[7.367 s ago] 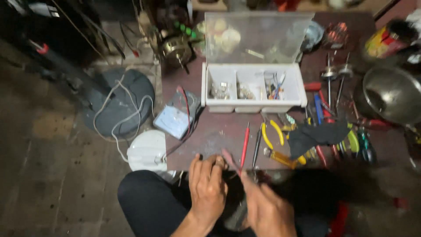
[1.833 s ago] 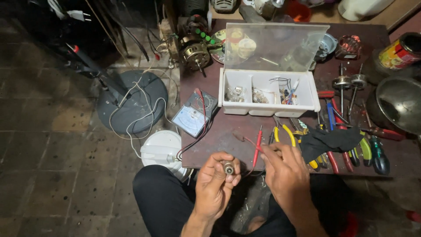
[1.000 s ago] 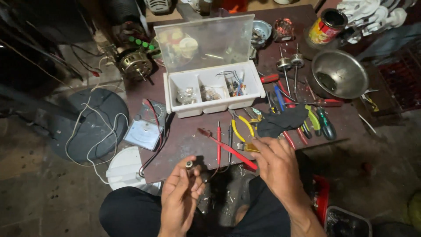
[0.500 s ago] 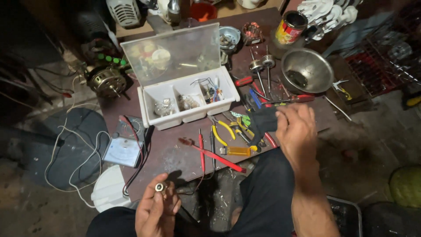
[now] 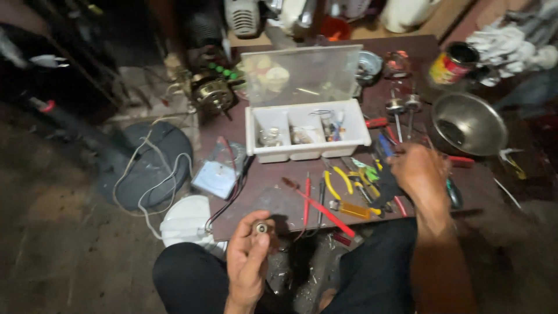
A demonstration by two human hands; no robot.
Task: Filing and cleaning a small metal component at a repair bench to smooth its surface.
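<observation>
A seated person's left hand (image 5: 249,261), fingers curled shut, pinches a small round metal part (image 5: 261,227) just off the near edge of a dark low table (image 5: 273,200). The right hand (image 5: 419,171) reaches over a pile of tools (image 5: 372,180) on the table's right side; whether its fingers grip anything cannot be told. Bare tabletop lies between the hands. Behind, a white tray (image 5: 307,135) with a clear raised lid holds small parts in three compartments. A steel bowl (image 5: 468,123) sits right.
</observation>
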